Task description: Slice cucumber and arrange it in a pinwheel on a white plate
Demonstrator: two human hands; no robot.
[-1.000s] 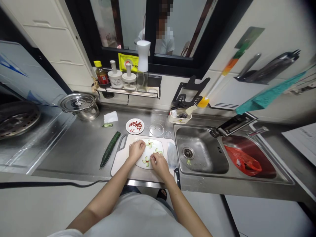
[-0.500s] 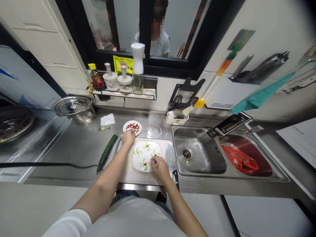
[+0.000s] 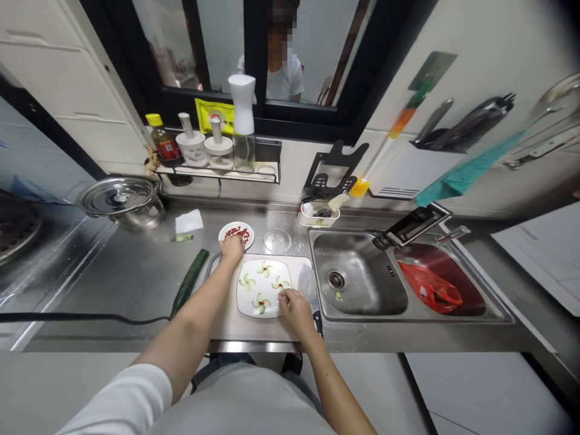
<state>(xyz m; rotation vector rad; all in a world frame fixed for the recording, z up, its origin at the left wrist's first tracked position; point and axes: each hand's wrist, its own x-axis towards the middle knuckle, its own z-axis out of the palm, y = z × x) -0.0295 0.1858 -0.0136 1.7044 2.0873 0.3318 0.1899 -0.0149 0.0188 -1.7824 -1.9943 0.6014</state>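
Observation:
My left hand (image 3: 232, 248) reaches over the near edge of a small white plate (image 3: 249, 243) of chopped red pieces (image 3: 238, 231). Its fingers are bent together down at the pieces, and the fingertips are hidden. My right hand (image 3: 295, 309) hovers at the right edge of a white square plate (image 3: 248, 304), its thumb and fingers pinched together; anything between them is too small to make out. Several pinwheels of thin green-edged slices (image 3: 261, 303) lie on that plate, some with red centres. The plate rests on a pale cutting board (image 3: 231, 329).
A knife (image 3: 307, 281) lies along the board's right side, beside the double sink (image 3: 362, 272). To the left are a whole cucumber (image 3: 189, 283) and a black cable (image 3: 90, 317). A lidded steel pot (image 3: 131, 208) stands at back left, below a seasoning shelf (image 3: 226, 172).
The view has shifted a little to the right. My left hand has moved slightly further in over the red pieces. My right hand stays by the square plate's right edge.

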